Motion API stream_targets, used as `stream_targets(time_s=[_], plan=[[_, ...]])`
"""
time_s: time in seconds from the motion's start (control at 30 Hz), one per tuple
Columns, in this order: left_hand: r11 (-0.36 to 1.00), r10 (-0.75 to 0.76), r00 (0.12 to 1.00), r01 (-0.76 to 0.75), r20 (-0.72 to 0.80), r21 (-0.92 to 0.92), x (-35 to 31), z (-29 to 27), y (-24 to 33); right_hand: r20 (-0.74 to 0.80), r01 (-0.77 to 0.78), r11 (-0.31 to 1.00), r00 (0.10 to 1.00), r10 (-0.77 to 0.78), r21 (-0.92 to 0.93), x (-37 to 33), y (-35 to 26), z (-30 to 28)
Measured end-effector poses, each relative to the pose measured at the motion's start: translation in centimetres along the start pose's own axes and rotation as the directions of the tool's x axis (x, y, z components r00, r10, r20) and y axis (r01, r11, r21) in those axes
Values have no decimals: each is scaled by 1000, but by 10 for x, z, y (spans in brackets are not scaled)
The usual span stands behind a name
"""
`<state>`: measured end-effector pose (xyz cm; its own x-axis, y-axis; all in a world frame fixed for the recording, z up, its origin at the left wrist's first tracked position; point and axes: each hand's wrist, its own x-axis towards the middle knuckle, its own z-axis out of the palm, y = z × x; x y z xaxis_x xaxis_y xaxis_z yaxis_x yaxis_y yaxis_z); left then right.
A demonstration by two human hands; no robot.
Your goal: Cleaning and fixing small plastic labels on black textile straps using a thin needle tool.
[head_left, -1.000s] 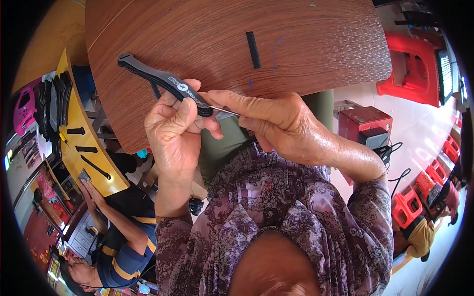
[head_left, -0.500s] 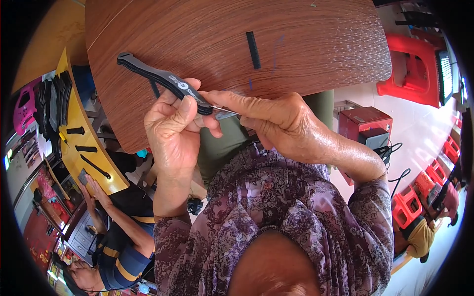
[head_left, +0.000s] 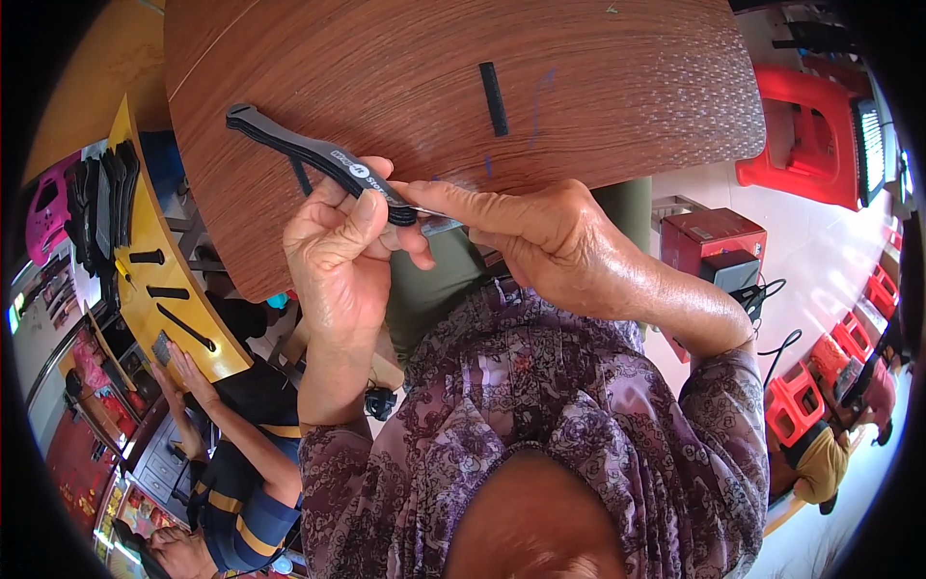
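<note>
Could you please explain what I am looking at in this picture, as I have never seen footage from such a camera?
No machine here: a person wears a wide fisheye camera on the head, looking down, so straight edges bend. The left hand grips a long black strap-like piece. The right hand pinches a small silvery part at that piece's end; what it is cannot be told. Beyond the hands is a brown wooden table with a short black bar lying on it. At the left, a co-worker's arm reaches to a yellow table bearing more black pieces.

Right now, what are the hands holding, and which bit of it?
The left hand grips a long black strap near its lower end. The right hand fingers pinch that same end.
</note>
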<state>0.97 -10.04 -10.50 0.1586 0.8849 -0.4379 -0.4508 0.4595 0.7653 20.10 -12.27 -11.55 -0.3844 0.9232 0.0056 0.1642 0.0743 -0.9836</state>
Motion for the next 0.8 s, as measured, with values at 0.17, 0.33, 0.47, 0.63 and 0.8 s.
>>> stream_targets(time_s=[0.17, 0.33, 0.47, 0.63, 0.8], plan=[[995, 40, 999, -36, -37, 95, -2, 2, -2, 66, -76, 986, 994, 86, -146, 2, -11, -5], [977, 137, 990, -128, -37, 173, -3, 6, -4, 102, -66, 976, 991, 88, -207, 5, -16, -7], [974, 157, 986, -147, -47, 175, -3, 7, -7, 130, -110, 977, 982, 135, -181, 8, -14, -6], [979, 157, 985, -145, -75, 145, -4, 9, -12, 128, -106, 965, 982, 139, -240, 10, -15, -6], [974, 192, 977, -178, -93, 141, -2, 8, -15, -8, 43, 990, 999, -45, -136, 13, 5, 5]])
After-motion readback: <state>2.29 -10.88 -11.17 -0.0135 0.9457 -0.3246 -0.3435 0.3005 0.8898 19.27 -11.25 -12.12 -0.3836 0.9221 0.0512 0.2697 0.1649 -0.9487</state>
